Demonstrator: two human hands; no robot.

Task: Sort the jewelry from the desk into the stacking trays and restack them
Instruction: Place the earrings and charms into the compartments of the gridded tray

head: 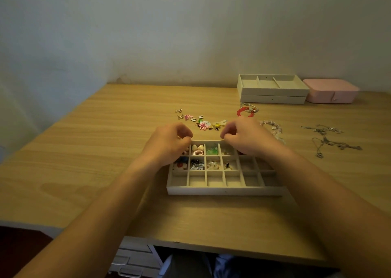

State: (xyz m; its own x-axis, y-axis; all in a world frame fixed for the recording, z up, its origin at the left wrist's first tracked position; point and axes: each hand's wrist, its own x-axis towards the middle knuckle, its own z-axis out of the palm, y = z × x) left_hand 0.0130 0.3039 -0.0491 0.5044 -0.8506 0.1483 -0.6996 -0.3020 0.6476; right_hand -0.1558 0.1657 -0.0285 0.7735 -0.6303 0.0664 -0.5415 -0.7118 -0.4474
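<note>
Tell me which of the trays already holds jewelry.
The grid tray nearest the person, with small square compartments partly filled; the top tray of the back-right stack has three long compartments, all empty.

We note both bare forearms stretched forward, converging. Our left hand (pixel 169 143): back up, fingers curled under, tips bunched. Our right hand (pixel 246 139): same curl, knuckles raised. Whether either pinches anything, we cannot tell.
</note>
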